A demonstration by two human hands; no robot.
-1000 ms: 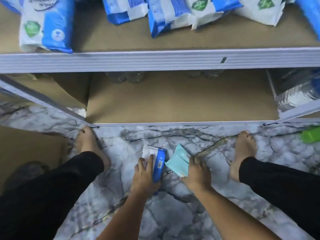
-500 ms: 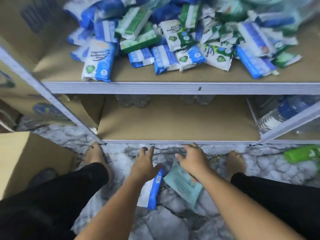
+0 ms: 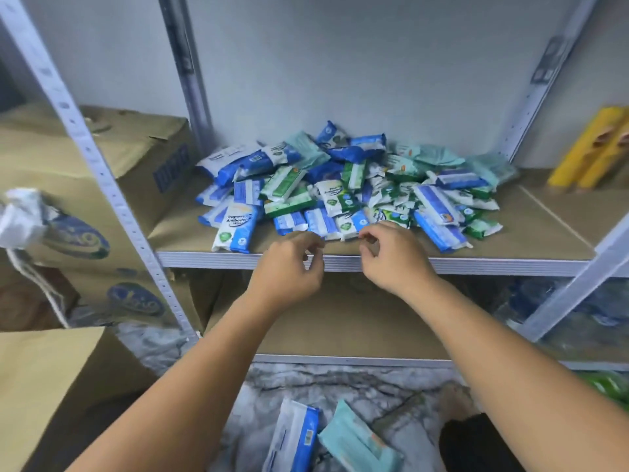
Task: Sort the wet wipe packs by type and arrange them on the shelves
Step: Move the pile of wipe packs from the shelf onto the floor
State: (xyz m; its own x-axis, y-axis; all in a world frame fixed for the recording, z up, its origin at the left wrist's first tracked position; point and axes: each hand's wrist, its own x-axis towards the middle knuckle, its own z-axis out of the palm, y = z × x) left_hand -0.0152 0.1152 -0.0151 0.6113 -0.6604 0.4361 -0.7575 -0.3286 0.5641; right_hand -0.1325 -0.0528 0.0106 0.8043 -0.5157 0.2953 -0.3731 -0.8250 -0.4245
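Left hand (image 3: pixel 287 267) and right hand (image 3: pixel 394 257) just beside the pack pile (image 3: pixel 340 195).

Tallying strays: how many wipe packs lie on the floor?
2: a blue-and-white pack on the left, a teal pack right beside it; others may lie out of view.

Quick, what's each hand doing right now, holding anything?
Left hand: open, fingers loosely curled, holding nothing.
Right hand: open, fingers loosely curled, holding nothing, just short of the pile of wipe packs.
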